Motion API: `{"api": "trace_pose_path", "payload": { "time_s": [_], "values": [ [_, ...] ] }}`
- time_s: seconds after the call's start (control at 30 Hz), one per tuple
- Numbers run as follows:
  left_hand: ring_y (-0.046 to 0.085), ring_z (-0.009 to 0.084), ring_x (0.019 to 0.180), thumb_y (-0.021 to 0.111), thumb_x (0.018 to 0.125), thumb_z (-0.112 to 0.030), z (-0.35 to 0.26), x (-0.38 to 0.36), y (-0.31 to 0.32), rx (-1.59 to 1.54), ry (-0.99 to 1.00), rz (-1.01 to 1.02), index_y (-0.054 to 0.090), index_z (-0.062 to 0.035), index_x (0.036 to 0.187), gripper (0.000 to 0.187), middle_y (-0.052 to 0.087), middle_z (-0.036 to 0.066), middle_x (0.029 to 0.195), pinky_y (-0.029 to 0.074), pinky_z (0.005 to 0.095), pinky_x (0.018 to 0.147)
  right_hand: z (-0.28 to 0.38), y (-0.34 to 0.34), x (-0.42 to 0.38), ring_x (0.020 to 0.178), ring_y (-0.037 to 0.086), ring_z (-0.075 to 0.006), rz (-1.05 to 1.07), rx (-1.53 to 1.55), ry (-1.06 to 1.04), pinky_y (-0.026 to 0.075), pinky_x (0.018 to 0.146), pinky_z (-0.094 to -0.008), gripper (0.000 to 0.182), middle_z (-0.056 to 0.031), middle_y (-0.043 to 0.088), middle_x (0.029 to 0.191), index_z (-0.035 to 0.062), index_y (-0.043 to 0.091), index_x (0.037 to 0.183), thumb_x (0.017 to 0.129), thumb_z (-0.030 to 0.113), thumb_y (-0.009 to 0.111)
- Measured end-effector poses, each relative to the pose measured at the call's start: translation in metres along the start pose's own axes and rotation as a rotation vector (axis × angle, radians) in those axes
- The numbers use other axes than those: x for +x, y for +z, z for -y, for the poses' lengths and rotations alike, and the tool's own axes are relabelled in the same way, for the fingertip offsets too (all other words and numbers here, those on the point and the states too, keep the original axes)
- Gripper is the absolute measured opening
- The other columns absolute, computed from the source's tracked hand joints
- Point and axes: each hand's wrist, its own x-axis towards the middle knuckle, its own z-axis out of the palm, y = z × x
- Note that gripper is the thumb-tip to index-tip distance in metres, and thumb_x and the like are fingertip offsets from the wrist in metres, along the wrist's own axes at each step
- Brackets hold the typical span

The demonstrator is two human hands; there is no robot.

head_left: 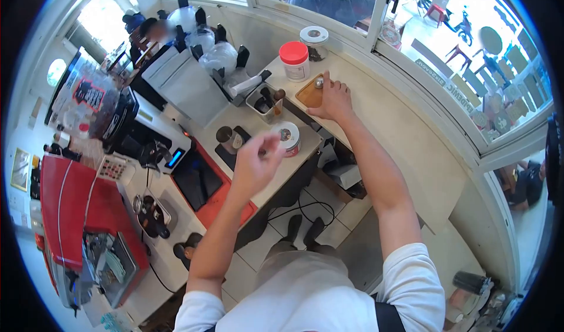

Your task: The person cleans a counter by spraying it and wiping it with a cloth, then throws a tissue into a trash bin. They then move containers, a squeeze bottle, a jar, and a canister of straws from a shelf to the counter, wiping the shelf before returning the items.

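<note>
My right hand is at the right end of a small wooden tray on the window counter. Its thumb and fingers span the tray and grip it. A shiny rounded metal piece sits on the tray by my fingertips. My left hand hovers, slightly blurred, over the lower counter's edge. Its fingers are loosely curved and apart, with nothing visible in them. Just beyond it stands a round white-lidded container, partly covered by the hand. A metal cup rests on a dark mat left of that hand.
A red-lidded jar and a white-lidded jar stand behind the tray. A bin of tools is on the lower counter. At left are a grinder and a red machine. A cable lies on the floor.
</note>
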Motion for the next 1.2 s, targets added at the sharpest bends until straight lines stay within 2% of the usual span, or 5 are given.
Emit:
{"api": "trace_pose_path", "payload": {
  "time_s": [0.2,0.37,0.53,0.83,1.2],
  "values": [
    [0.056,0.0345,0.116,0.078,0.080,-0.041,0.028,0.177,0.027,0.471,0.408,-0.254,0.056,-0.0005,0.125,0.064,0.059,0.019,0.122,0.044,0.0443,0.100,-0.013,-0.012,-0.032,0.120,0.049,-0.0418,-0.080,0.051,0.085,0.040,0.104,-0.0504,0.130,-0.0274,0.049,0.130,0.0004,0.016,0.154,0.059,0.057,0.084],
    [0.036,0.0408,0.139,0.072,0.074,-0.067,0.059,0.262,0.062,0.836,0.251,-0.099,0.048,-0.0007,0.136,0.094,0.046,0.027,0.143,0.024,0.0493,0.117,-0.037,-0.055,-0.099,0.121,0.046,-0.0405,-0.129,0.044,0.130,0.037,0.107,-0.0488,0.123,-0.0252,0.048,0.130,0.0017,0.021,0.152,0.060,0.054,0.084],
    [0.051,0.0434,0.120,0.083,0.071,-0.041,0.083,0.271,0.090,0.486,0.219,-0.346,0.051,-0.0106,0.123,0.068,0.054,0.022,0.121,0.045,0.0491,0.098,-0.065,-0.103,-0.188,0.123,0.044,-0.0410,-0.151,-0.016,0.263,0.036,0.110,-0.0491,0.111,-0.0239,0.046,0.133,0.0064,0.035,0.148,0.058,0.049,0.085],
    [0.053,0.0387,0.113,0.086,0.064,-0.032,0.042,0.243,0.083,0.563,0.599,-0.379,0.053,-0.0125,0.120,0.068,0.059,0.018,0.111,0.045,0.0498,0.094,-0.101,-0.156,-0.349,0.125,0.044,-0.0420,-0.220,0.036,0.461,0.036,0.110,-0.0491,0.106,-0.0251,0.046,0.135,0.0061,0.038,0.145,0.060,0.047,0.085],
    [0.063,0.0262,0.109,0.081,0.076,-0.016,-0.217,0.016,0.164,0.015,0.726,0.170,0.053,-0.0092,0.127,0.058,0.059,0.017,0.124,0.056,0.0362,0.085,-0.174,-0.272,-0.597,0.129,0.045,-0.0407,-0.410,-0.101,0.596,0.037,0.111,-0.0473,0.102,-0.0249,0.049,0.137,0.0043,0.041,0.145,0.062,0.045,0.086]
  ]
}}
